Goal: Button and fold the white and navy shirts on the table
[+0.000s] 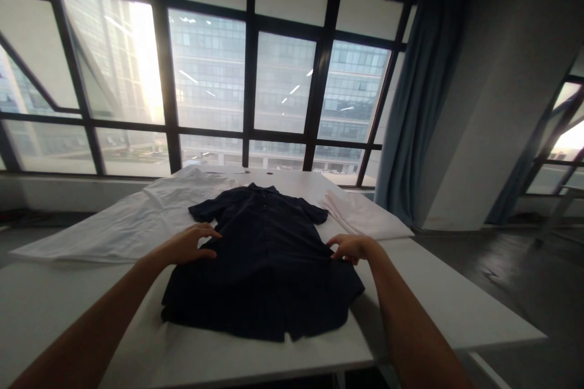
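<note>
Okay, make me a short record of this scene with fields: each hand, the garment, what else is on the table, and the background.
left hand: left hand on the left side edge of the dark shirt, below its sleeve; grip unclear
right hand: right hand on the shirt's right side edge, fingers curled; grip unclear
garment: short-sleeved, laid flat, collar toward the windows
surface: white table
other cloth: white garment spread to the shirt's left; folded white cloth to its right
background: blue curtain at right
</note>
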A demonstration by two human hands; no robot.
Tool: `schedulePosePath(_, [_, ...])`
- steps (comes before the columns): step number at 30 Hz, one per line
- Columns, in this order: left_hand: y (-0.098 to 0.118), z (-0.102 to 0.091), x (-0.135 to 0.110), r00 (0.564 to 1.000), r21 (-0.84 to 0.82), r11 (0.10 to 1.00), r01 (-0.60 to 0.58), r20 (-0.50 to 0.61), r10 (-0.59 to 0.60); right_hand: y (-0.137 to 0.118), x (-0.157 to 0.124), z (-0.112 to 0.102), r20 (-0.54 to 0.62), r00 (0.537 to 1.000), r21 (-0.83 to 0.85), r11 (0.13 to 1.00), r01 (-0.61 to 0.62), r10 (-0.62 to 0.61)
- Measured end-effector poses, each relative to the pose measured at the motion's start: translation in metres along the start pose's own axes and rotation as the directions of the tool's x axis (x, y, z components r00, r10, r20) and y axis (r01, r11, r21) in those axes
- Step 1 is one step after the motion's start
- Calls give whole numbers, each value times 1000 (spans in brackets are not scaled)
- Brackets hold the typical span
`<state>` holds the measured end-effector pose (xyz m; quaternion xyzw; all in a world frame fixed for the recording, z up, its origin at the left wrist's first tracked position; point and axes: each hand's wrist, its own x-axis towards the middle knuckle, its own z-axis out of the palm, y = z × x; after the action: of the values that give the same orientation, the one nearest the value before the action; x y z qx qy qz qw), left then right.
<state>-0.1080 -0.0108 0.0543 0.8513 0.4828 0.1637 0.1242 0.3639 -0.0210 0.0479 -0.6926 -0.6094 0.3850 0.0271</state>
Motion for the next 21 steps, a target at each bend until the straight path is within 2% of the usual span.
schedulePosePath(2, [1, 10, 1, 988, -39, 993, -114, 100, 117, -2, 3, 3, -19, 1000, -33, 999, -24, 24])
schedulePosePath(4, [3, 16, 2, 964, -39, 987, -154, 215, 159, -5, 4, 6, -46, 998, -45, 998, -47, 45])
schedulePosePath(5, [5, 17, 1, 955, -15, 986, -164, 250, 162, -6, 4, 7, -62, 997, -43, 998, -52, 49])
schedulePosePath(7, [14, 16, -1, 952, 53, 978, -202, 246, 183, -8, 3, 7, -116, 993, -50, 999, -21, 15])
schedulePosePath(9, [31, 11, -5, 952, 91, 959, -270, 175, 252, -13, -2, 5, -225, 966, -115, 988, 103, -126])
schedulePosePath(11, [53, 9, -11, 936, 63, 939, -337, 134, 327, -21, -9, 5, -317, 884, -210, 934, 289, -345])
schedulePosePath(12, [63, 11, -14, 924, 22, 934, -357, 154, 350, -27, -13, 6, -319, 836, -234, 892, 387, -446])
schedulePosePath(13, [72, 14, -17, 909, -25, 930, -368, 200, 365, -33, -17, 9, -283, 803, -225, 850, 477, -525])
schedulePosePath(14, [79, 19, -19, 890, -65, 925, -375, 252, 379, -40, -20, 14, -206, 790, -187, 816, 548, -578])
schedulePosePath(16, [87, 32, -20, 854, -98, 915, -390, 333, 400, -55, -26, 27, 41, 797, -100, 791, 603, -602])
schedulePosePath(18, [87, 43, -20, 838, -91, 907, -411, 353, 416, -69, -30, 45, 256, 814, -137, 814, 565, -521])
schedulePosePath(19, [86, 47, -19, 835, -90, 903, -421, 351, 424, -75, -31, 53, 301, 831, -208, 819, 535, -467])
schedulePosePath(21, [85, 51, -19, 835, -105, 900, -424, 341, 433, -85, -31, 68, 295, 868, -357, 796, 488, -400])
